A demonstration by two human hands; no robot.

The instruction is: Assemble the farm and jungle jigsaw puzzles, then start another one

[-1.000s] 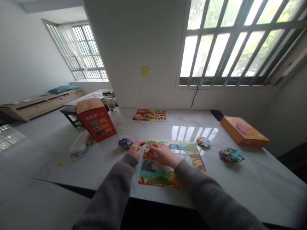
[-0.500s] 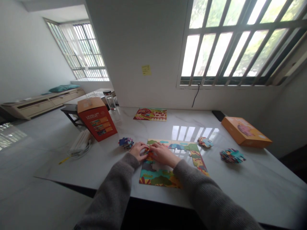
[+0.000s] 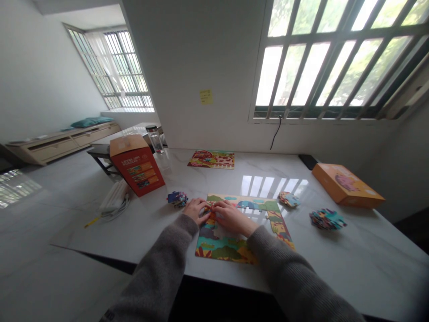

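Note:
A partly assembled jigsaw puzzle (image 3: 219,253) with a colourful animal scene lies on the white table, its border joined and a gap in the middle. At its upper left edge, my left hand (image 3: 195,210) is closed with thumb and fingertips on an orange puzzle piece (image 3: 212,215). My right hand (image 3: 233,219) meets it from the other side, its fingers bent down onto the same piece. Both hands partly cover that piece, so its outline is hidden. Just left of my left hand sits a stack of dark purple pieces (image 3: 177,198).
Right of the puzzle are a pale pile of pieces (image 3: 288,199) and a teal pile (image 3: 327,219). An orange box (image 3: 346,184), a black phone-like slab (image 3: 308,162), a finished farm puzzle (image 3: 212,159), a red puzzle box (image 3: 139,167), a glass bottle (image 3: 155,140) and a white power strip (image 3: 114,199) stand around.
The view has shifted slightly. Both hands stay at the upper left edge of the puzzle, with the fingers moved only a little over the orange piece.

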